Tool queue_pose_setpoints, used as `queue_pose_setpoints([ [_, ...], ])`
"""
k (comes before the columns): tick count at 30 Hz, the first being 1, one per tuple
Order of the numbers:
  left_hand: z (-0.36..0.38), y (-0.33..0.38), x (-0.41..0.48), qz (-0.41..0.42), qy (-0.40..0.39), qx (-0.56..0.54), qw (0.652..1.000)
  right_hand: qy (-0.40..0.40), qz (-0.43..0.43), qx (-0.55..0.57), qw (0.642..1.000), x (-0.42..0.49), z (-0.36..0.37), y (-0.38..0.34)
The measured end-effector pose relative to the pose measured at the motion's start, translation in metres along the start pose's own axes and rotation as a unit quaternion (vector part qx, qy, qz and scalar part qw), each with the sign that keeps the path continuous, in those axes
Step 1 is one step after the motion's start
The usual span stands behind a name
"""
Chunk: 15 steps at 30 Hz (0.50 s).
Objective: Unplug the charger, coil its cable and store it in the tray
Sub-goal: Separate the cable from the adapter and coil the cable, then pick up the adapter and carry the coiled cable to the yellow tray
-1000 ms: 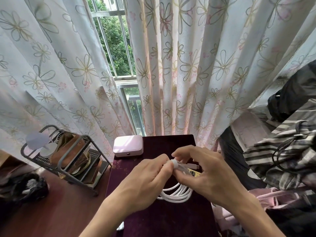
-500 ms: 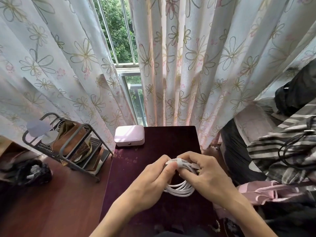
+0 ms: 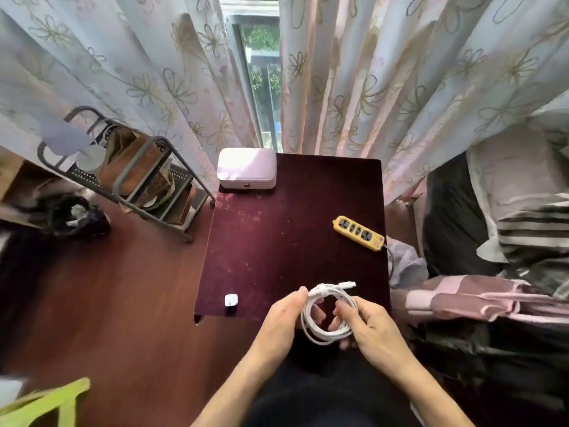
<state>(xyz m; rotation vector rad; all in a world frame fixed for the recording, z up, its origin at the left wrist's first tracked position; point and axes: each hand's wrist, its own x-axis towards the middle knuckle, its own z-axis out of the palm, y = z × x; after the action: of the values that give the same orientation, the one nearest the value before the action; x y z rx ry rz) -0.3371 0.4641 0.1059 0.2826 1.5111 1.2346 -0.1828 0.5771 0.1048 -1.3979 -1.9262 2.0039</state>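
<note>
A white charging cable (image 3: 327, 315) is wound into a loop and held by both hands over the near edge of the small dark table (image 3: 292, 229). My left hand (image 3: 284, 318) pinches the loop at its top, where the connector end sticks out to the right. My right hand (image 3: 366, 325) grips the loop's right side, with fingers through it. A small white charger block (image 3: 231, 300) lies on the table's near left corner, apart from the cable. A yellow power strip (image 3: 358, 232) lies on the table's right side with nothing plugged in. A pink lidded tray or box (image 3: 246, 168) sits at the table's far left corner.
A grey metal rack (image 3: 132, 180) with brown items stands on the wooden floor to the left. A dark bag (image 3: 77, 215) lies beside it. Bedding and clothes (image 3: 508, 241) pile up on the right. Flowered curtains hang behind. A green object (image 3: 46, 402) shows at bottom left.
The view has tilted down and both hands have drawn back toward me with the coil. The loop now hangs open between them, and the charger block and power strip have come into view.
</note>
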Motion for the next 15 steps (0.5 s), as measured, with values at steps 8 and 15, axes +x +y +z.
queue_pose_setpoints([
  [8, -0.113, -0.135, 0.055, -0.176, 0.297, 0.172, 0.922, 0.028, 0.121, 0.015, 0.992, 0.033, 0.035, 0.105],
  [15, -0.187, -0.206, 0.134, -0.246, 0.356, 0.329, 0.839, 0.085, 0.194, 0.03, 0.977, 0.033, 0.036, 0.178],
])
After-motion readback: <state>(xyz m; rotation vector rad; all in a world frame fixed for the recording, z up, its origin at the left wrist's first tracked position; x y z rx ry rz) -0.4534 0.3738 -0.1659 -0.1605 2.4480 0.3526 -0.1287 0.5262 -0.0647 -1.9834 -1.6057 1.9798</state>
